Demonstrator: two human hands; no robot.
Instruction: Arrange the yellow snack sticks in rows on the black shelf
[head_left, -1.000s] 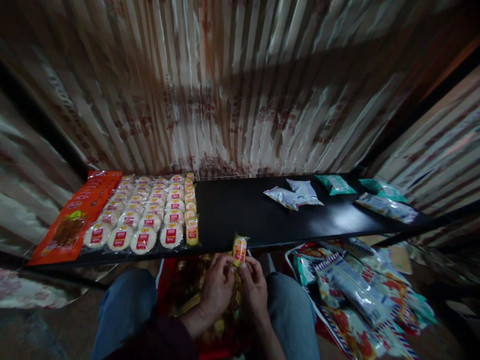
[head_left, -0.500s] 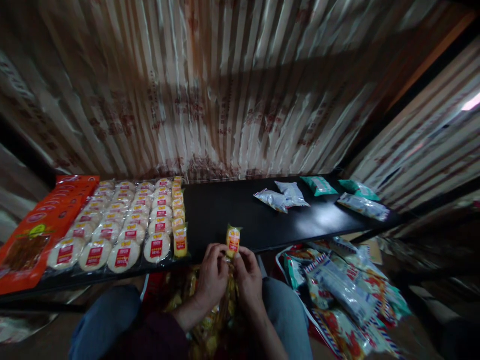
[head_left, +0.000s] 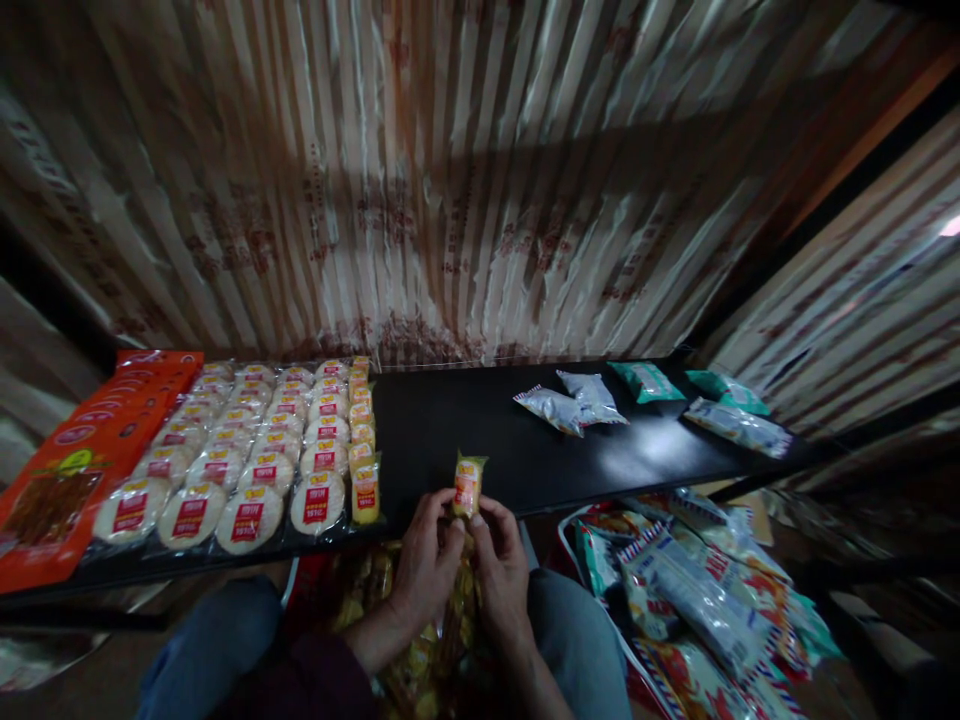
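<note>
A small yellow packet (head_left: 468, 486) with an orange-red label stands upright between my two hands, at the front edge of the black shelf (head_left: 442, 410). My left hand (head_left: 429, 550) pinches its lower left side. On the lower right side, the thumb and fingers of my right hand (head_left: 501, 560) close on the same packet. Left of my hands, a column of similar yellow packets (head_left: 366, 490) runs back along the shelf. Beside it lie rows of round white packaged crackers (head_left: 319, 502) with red labels.
Orange bags (head_left: 82, 450) lie at the shelf's left end. Silvery packets (head_left: 551, 408) and green packets (head_left: 646, 381) lie on its right part. Below right is a container of mixed snack bags (head_left: 697, 600). Yellow packets (head_left: 427, 660) fill the space between my knees.
The view has shifted slightly, so the shelf goods on the right appear a little further right and lower. Both hands still hold the yellow packet, which has turned slightly.
</note>
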